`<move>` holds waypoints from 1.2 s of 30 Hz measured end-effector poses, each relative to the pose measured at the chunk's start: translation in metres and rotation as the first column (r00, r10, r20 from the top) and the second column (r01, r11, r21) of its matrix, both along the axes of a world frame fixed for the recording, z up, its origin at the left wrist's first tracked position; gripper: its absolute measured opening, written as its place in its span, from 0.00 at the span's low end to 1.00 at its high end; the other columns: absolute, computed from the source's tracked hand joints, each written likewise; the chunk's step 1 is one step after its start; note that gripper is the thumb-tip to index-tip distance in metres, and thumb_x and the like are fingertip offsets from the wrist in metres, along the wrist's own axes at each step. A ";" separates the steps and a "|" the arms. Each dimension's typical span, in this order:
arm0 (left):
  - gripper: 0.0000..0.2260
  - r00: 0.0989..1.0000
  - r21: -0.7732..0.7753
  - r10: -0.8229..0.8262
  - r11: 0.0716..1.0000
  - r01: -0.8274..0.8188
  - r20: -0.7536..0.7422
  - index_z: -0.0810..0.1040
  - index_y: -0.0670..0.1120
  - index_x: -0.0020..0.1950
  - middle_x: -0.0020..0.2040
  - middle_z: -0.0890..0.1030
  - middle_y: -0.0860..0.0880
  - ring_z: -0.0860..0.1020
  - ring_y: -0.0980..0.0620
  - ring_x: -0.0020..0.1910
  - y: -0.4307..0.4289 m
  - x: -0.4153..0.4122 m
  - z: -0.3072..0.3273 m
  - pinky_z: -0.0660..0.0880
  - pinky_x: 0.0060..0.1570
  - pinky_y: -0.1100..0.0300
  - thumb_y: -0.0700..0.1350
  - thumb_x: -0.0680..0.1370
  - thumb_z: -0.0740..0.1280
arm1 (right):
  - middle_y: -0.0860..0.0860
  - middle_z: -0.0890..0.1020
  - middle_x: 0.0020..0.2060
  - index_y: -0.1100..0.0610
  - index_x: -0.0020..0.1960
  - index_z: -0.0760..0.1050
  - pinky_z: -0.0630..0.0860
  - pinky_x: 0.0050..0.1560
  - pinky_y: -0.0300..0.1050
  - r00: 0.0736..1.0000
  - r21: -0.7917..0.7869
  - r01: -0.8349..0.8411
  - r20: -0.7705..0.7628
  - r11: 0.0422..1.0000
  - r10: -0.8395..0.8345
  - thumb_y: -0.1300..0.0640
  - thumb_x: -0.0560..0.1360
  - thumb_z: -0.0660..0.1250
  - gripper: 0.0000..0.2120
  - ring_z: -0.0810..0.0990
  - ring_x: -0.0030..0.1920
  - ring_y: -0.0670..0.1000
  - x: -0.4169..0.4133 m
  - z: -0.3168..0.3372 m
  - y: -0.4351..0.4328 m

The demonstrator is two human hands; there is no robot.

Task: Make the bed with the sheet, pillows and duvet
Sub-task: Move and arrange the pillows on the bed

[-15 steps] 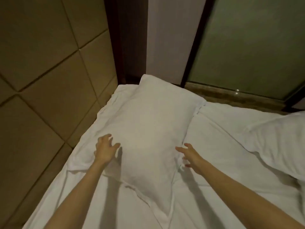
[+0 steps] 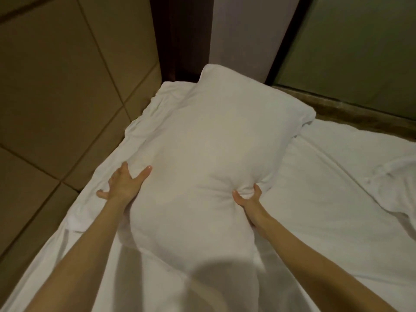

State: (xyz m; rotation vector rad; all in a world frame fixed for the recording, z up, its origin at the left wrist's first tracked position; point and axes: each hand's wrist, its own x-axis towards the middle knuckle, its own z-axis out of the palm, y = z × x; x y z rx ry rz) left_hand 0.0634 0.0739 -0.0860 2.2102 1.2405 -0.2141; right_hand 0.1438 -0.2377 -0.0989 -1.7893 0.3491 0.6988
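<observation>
A plump white pillow lies lengthwise on the white sheet in the bed's far left corner, its far end against the wall. My left hand lies on the pillow's left side with fingers spread, pressing into it. My right hand grips the pillow's right edge, thumb and fingers bunching the fabric into folds. A second white pillow lies at the right edge of the view, partly cut off.
A tan padded headboard wall runs along the bed's left side. Behind the pillow stand a dark post and pale wall strip. A greenish glass panel over a wooden ledge borders the far side.
Both hands have come down onto the pillow: the left one presses its left side, the right one has taken hold of its right edge. The view has moved closer.
</observation>
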 end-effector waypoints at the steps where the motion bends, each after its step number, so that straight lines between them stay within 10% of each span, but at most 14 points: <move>1: 0.43 1.000 -0.009 0.010 1.000 -0.010 -0.002 0.52 0.51 0.78 0.77 0.59 0.45 0.57 0.41 0.75 0.002 0.001 -0.005 0.43 0.69 0.33 0.74 0.70 0.56 | 0.56 0.62 0.73 0.49 0.77 0.41 0.65 0.70 0.57 1.000 0.006 0.012 0.011 1.000 -0.012 0.46 0.73 0.70 0.46 0.67 0.69 0.59 0.000 -0.004 0.001; 18: 0.31 0.992 0.117 -0.113 0.986 0.119 -0.054 0.73 0.40 0.62 0.61 0.77 0.40 0.72 0.40 0.63 -0.034 0.008 0.033 0.55 0.68 0.45 0.66 0.75 0.60 | 0.58 0.66 0.70 0.51 0.75 0.48 0.68 0.67 0.55 0.987 0.015 0.156 -0.033 0.988 -0.156 0.57 0.71 0.74 0.44 0.71 0.65 0.60 -0.011 0.015 -0.009; 32: 0.12 0.892 0.067 -0.016 0.998 -0.016 0.452 0.74 0.40 0.41 0.42 0.78 0.42 0.75 0.43 0.43 -0.120 -0.019 0.161 0.68 0.40 0.56 0.49 0.76 0.67 | 0.57 0.71 0.68 0.61 0.75 0.58 0.75 0.61 0.55 0.962 0.019 0.262 0.078 0.965 -0.263 0.59 0.62 0.78 0.47 0.74 0.63 0.59 -0.004 0.164 -0.062; 36: 0.12 0.796 0.143 -0.062 0.989 -0.031 0.602 0.77 0.36 0.46 0.42 0.79 0.41 0.76 0.42 0.43 -0.140 -0.026 0.232 0.68 0.39 0.55 0.46 0.75 0.66 | 0.58 0.79 0.49 0.65 0.66 0.71 0.75 0.44 0.45 0.963 -0.037 0.205 0.188 0.978 -0.194 0.63 0.71 0.69 0.24 0.79 0.44 0.56 -0.016 0.222 -0.074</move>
